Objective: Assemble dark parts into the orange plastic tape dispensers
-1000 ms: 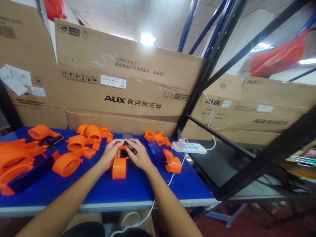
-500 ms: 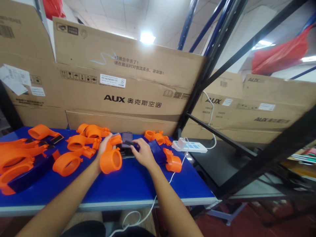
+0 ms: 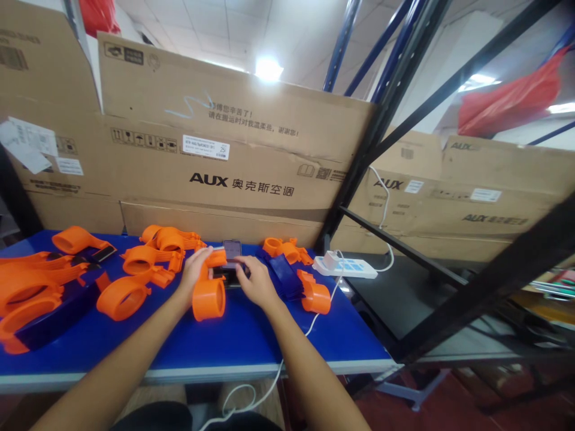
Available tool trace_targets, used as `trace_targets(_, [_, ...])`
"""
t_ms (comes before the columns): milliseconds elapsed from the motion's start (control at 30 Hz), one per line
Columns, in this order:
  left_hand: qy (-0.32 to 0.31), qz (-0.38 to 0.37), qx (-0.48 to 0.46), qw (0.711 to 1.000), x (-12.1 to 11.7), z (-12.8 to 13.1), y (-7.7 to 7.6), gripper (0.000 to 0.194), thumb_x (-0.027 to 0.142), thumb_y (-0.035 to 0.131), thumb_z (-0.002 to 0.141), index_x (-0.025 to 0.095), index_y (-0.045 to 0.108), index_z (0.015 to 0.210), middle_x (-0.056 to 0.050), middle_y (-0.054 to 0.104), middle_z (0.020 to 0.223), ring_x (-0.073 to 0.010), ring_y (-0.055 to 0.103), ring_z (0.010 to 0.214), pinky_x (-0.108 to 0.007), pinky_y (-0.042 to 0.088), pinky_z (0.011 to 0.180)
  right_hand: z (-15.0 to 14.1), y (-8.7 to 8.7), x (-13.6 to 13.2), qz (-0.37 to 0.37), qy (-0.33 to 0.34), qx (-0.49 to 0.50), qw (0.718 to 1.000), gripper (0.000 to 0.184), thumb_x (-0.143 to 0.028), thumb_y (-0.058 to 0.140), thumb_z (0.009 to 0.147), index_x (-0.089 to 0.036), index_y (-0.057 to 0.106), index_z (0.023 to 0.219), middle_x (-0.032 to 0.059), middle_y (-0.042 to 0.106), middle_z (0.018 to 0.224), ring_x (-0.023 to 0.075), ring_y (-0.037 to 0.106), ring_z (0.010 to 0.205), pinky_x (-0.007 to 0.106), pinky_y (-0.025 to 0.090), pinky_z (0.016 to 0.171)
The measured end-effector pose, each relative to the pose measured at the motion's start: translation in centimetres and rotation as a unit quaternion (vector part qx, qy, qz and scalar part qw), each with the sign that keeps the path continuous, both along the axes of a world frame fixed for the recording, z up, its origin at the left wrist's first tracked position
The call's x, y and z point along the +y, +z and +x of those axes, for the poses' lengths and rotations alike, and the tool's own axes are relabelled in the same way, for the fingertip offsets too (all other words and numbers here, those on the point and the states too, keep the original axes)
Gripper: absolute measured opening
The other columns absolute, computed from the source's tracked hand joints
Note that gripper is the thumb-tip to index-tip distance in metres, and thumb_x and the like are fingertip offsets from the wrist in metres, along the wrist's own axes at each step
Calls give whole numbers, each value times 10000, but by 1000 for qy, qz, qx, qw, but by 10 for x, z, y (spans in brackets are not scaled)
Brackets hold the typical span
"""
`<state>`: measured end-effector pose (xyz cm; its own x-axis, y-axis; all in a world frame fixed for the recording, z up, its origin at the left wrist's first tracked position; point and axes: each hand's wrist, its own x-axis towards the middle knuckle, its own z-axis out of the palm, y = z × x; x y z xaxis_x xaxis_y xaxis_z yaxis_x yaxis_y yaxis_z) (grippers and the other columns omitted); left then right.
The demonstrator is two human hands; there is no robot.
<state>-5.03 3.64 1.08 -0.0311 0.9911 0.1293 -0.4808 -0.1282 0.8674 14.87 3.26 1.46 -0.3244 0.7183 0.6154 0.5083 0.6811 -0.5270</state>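
Dispensers (image 3: 121, 297) lie loose on the tabletop (image 3: 202, 347) at left; whether those are finished, one cannot tell. The left hand (image 3: 194, 270), forearm angled inward, is clamped on the held dispenser (image 3: 209, 298), apparently mid-work, centrally. The right hand (image 3: 257, 280), palm down, pinches a dark strip (image 3: 231, 262) beside it. Other dispensers (image 3: 316, 297) lie farther right.
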Motion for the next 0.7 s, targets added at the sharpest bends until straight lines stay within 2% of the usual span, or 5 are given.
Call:
trace_targets(67, [24,33,67,997,-4,3,-4,327,480,750,822,170,681,900,31,584,538,-92,467,363,-213,354,382,1,5,-2,-12,-1,48,999,288,-339,571,974,-243,693,1216,83,728,1037,229,635,880,375,517,849])
trace_targets(200, [-22,74,147,986,-10,10,-5,323,470,762,804,174,721,924,-3,660,650,-98,504,376,-221,343,379,-1,10,-5,-30,26,81,996,289,-409,626,944,-247,726,1161,74,719,968,220,631,843,334,520,774])
trace_targets(400, [-33,76,173,981,-10,13,-5,343,450,788,771,175,747,974,-16,677,688,-96,505,377,-221,339,376,-3,12,-3,-34,31,118,992,217,-409,638,931,-225,754,930,61,700,917,196,621,791,300,500,707])
trace_targets(700, [8,84,208,975,-15,15,0,374,486,746,812,184,749,1032,0,634,593,-109,482,385,-232,342,399,3,17,0,-39,24,132,990,173,-382,675,907,-223,736,874,44,701,889,197,626,824,310,497,768])
